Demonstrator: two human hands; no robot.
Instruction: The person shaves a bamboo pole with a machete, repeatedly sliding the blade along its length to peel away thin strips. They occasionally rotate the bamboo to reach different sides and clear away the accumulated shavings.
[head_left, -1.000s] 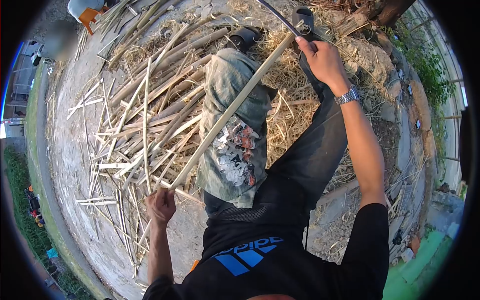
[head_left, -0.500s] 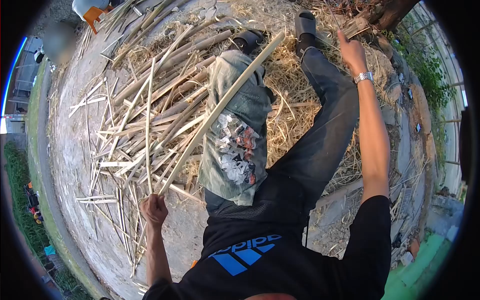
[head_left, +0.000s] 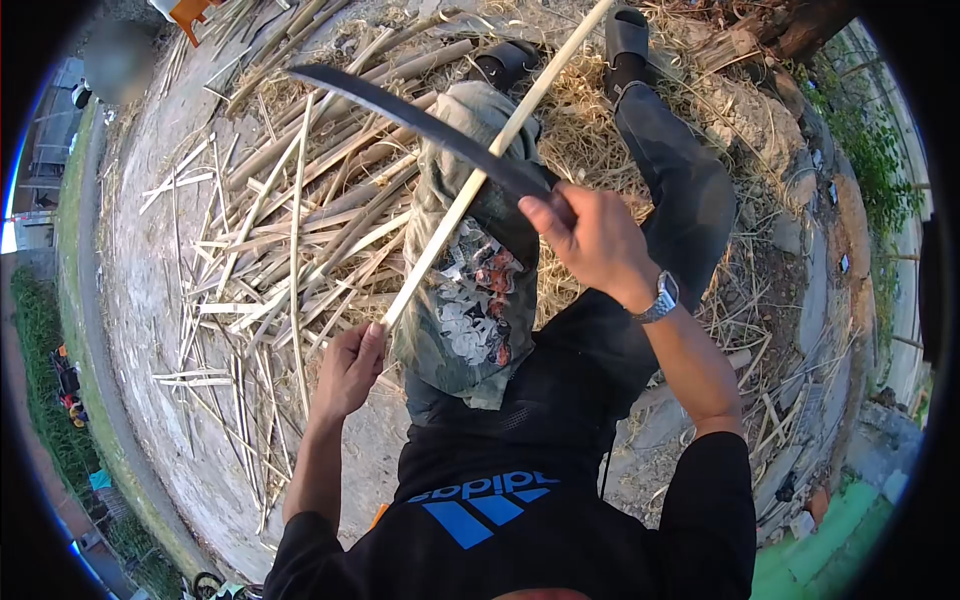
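Note:
A long pale bamboo strip [head_left: 541, 88] runs slantwise over my lap, its near end pinched in my left hand [head_left: 348, 370]. My right hand [head_left: 592, 240] is closed round the handle of a long, curved, dark machete [head_left: 415, 117]. The blade points up and left and crosses over the strip in this view. Beneath the strip, a worn grey-green cloth [head_left: 440, 330] with a torn white and orange print covers my left thigh.
Many split bamboo pieces [head_left: 330, 200] lie heaped on the concrete ground to the left. Curly shavings [head_left: 580, 150] are spread between and around my sandalled feet. A tree trunk [head_left: 795, 25] stands at the upper right, and an orange chair [head_left: 187, 17] at the upper left.
My right hand has swung in from the far right, bringing the machete across the strip. My left hand has moved right and up, shifting the strip with it.

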